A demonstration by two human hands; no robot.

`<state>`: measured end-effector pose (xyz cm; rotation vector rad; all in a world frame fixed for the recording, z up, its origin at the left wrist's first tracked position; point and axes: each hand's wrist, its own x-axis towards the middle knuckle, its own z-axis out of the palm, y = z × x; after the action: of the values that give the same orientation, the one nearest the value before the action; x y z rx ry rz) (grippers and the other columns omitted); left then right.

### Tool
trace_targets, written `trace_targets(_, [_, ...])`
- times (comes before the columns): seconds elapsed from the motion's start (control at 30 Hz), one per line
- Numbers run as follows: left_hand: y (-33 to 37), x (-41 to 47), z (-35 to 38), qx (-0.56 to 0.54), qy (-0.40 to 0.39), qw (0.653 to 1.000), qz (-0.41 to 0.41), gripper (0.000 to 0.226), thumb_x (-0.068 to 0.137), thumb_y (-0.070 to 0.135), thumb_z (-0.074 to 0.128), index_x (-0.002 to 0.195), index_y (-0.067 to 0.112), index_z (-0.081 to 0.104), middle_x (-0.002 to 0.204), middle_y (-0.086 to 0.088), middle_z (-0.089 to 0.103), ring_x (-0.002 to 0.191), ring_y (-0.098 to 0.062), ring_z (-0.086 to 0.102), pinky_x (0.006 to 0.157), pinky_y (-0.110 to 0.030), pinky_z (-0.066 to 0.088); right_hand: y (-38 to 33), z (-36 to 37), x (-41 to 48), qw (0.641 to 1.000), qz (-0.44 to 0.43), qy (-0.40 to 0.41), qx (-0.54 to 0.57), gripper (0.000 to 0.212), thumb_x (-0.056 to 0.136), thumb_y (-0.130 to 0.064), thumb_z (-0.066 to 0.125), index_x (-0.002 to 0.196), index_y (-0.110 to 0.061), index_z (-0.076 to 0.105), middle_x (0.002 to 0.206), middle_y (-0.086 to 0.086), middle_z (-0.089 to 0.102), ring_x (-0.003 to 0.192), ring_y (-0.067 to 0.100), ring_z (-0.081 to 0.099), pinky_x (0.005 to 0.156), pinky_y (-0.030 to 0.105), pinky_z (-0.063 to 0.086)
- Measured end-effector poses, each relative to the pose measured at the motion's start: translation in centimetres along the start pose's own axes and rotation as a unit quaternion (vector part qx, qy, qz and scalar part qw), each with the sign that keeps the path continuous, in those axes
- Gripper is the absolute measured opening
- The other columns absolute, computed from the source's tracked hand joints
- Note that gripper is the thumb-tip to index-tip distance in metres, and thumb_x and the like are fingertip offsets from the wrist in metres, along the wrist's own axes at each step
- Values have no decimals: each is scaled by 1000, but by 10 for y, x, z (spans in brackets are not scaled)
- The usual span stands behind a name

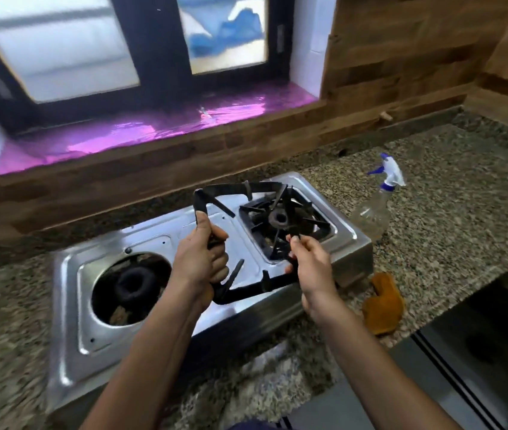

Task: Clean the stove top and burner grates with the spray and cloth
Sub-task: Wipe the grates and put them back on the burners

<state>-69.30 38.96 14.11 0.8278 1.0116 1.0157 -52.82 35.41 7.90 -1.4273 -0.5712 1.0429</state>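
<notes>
Grate point(248, 240) tilted — left hand point(201, 259), right hand point(310, 268) gripping.

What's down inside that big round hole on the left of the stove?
Inside the round hole in the stove top sits a dark ring-shaped burner, with crumbly brownish bits near its front. Deeper down is too dark to see.

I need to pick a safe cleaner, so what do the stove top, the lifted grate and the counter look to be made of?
Stove top: likely stainless steel, shiny pressed sheet with bright reflections. Grate, held by the left hand and right hand: dark matte metal, probably cast iron or enamelled steel. Counter: speckled brown-grey stone, granite by the look.
</notes>
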Motion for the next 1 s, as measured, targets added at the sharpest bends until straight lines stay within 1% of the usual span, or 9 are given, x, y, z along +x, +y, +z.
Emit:
trace_targets(0.07, [4, -7, -21, 8, 24, 1000, 3, 45, 97, 55, 39, 80, 15, 50, 54, 2, 23, 40, -11, 22, 36, -20, 23, 2, 24, -6, 1000, -1, 30, -4, 13, 101, -24, 51, 98, -18, 62, 80, -4, 52, 62, 10, 46, 54, 20, 44])
trace_targets(0.17, [12, -25, -71, 36, 59, 998, 7, 38, 96, 50, 45, 97, 14, 56, 63, -2, 50, 58, -18, 55, 61, -30, 47, 12, 67, -18, 999, -13, 16, -32, 16, 101, -22, 49, 101, -14, 62, 78, -5, 54, 62, 11, 46, 50, 17, 41])
trace_targets(0.27, [16, -49, -115, 70, 42, 996, -47, 29, 95, 41, 55, 111, 16, 59, 81, -3, 67, 85, -20, 68, 82, -39, 47, 22, 103, -31, 999, -1, 3, -48, 17, 101, -21, 48, 100, -11, 62, 72, -4, 51, 58, 11, 43, 52, 22, 39])
trace_targets(0.33, [13, -63, -138, 78, 58, 993, -72, 23, 94, 25, 60, 114, 14, 62, 94, -7, 72, 94, -18, 70, 81, -36, 53, 28, 119, -37, 998, 9, -9, -68, 17, 101, -21, 48, 96, -14, 62, 73, -3, 52, 59, 13, 45, 56, 27, 41])
trace_targets(0.43, [5, -77, -166, 52, 105, 990, -79, 24, 92, 6, 60, 115, 3, 62, 90, -11, 72, 80, -13, 72, 68, -27, 59, 45, 142, -41, 994, 12, -23, -109, 19, 101, -22, 49, 87, -19, 62, 71, -2, 53, 59, 17, 47, 61, 34, 43])
trace_targets(0.57, [-3, -85, -189, 36, 156, 984, -76, 24, 91, -1, 59, 115, -5, 61, 90, -19, 67, 65, -12, 69, 55, -20, 55, 73, 162, -44, 984, 14, -30, -175, 19, 99, -29, 51, 87, -19, 62, 75, 1, 60, 73, 26, 55, 76, 43, 50])
trace_targets(0.7, [-11, -89, -205, 30, 158, 984, -74, 24, 87, 8, 68, 107, -4, 67, 87, -13, 72, 68, -13, 71, 58, -19, 56, 86, 172, -43, 976, 20, -38, -213, 22, 98, -31, 50, 98, -14, 63, 84, 4, 62, 80, 25, 56, 77, 36, 45])
trace_targets(0.83, [-10, -91, -216, 32, 130, 989, -68, 19, 82, 4, 71, 101, 2, 68, 86, -8, 76, 70, -12, 71, 56, -17, 54, 89, 181, -39, 968, 24, -37, -248, 22, 95, -30, 53, 78, -16, 60, 81, 9, 65, 76, 29, 59, 80, 44, 50])
trace_targets(1.0, [-9, -85, -229, 68, 102, 990, -74, 23, 80, 3, 74, 102, 0, 68, 93, -14, 75, 76, -15, 71, 67, -22, 57, 85, 188, -36, 957, 22, -50, -285, 29, 95, -24, 53, 72, -7, 60, 70, 10, 60, 69, 27, 54, 69, 36, 45])
